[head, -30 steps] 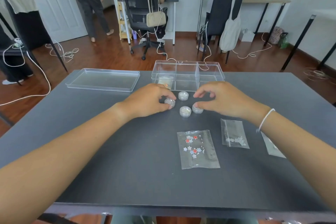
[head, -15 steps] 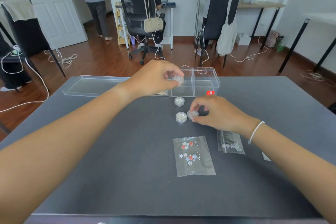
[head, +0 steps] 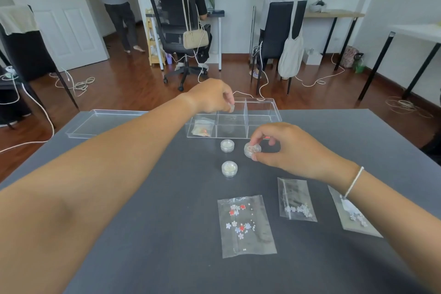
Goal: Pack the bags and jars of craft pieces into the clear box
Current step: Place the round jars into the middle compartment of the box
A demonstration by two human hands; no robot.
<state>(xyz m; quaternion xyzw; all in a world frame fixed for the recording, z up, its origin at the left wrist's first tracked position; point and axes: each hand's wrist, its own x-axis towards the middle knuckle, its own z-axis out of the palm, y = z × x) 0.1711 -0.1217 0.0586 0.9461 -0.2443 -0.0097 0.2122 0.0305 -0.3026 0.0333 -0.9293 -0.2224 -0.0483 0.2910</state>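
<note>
Two small jars are in hand over a grey bench (head: 143, 222). One jar (head: 231, 108) is pinched in the left hand (head: 211, 96), whose fingers close on it directly above the middle compartments of the clear box (head: 262, 122); the box, its long axis running side to side, lies just below those fingers, so the drop looks to be straight down. A second jar (head: 252, 149) is gripped between thumb and fingers of the right hand (head: 286, 148), tilted, with the box just beyond its fingertips. Two more jars, one (head: 227, 145) near the box and one (head: 229, 168) closer to the person, sit just left of the right fingers. One small bag (head: 201, 127) already lies in the box's left compartment. Three bags (head: 245, 225) (head: 296, 199) (head: 353, 212) wait on the near side of the right hand. The box lid (head: 100, 122) lies to the left of the box.
</note>
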